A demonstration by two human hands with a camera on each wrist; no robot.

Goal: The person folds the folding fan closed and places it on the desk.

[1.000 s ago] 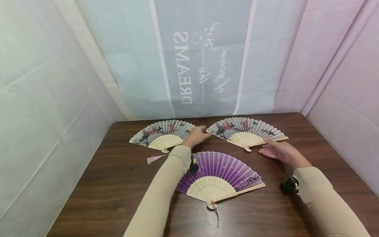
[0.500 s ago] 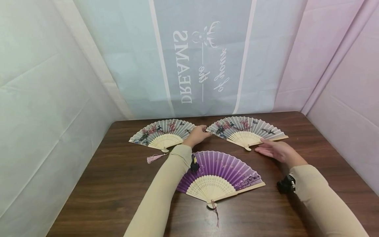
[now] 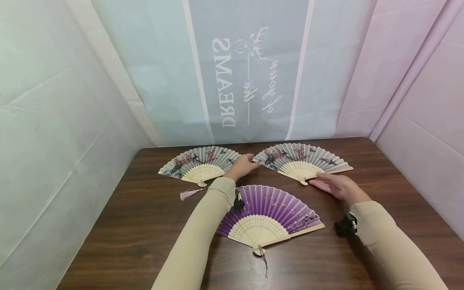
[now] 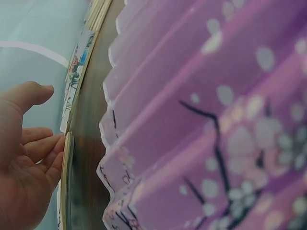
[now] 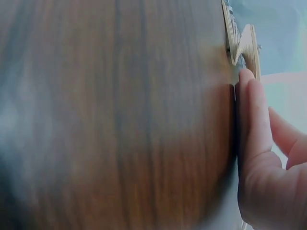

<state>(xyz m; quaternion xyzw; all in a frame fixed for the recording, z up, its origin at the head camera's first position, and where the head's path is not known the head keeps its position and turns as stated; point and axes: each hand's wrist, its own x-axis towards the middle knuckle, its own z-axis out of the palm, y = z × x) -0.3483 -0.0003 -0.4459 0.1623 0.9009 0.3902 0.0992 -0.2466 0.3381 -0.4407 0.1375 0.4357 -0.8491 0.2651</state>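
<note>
Two pale grey floral folding fans lie spread along the table's back: the left fan [image 3: 188,163] with a pink tassel [image 3: 189,194], the right fan [image 3: 301,157]. Between them is my left hand [image 3: 241,166], partly covering the left fan's right end. In the left wrist view its fingertips meet a fan's wooden stick [image 4: 67,182], thumb held apart. My right hand [image 3: 338,187] reaches under the right fan's lower edge, fingers extended towards the pivot, thumb at the ribs. The right wrist view shows its fingertips right at the fan's pivot end [image 5: 248,50].
A purple folding fan [image 3: 273,205] lies spread in front, its thin cord tassel [image 3: 266,264] hanging towards the near side; my left forearm overlaps its left part. The brown wooden table [image 3: 145,241] meets a printed cloth backdrop [image 3: 250,80] behind, with pale cloth walls on both sides.
My right hand has slid left along the right fan's lower edge towards its pivot. The left hand and all the fans stay nearly where they were.
</note>
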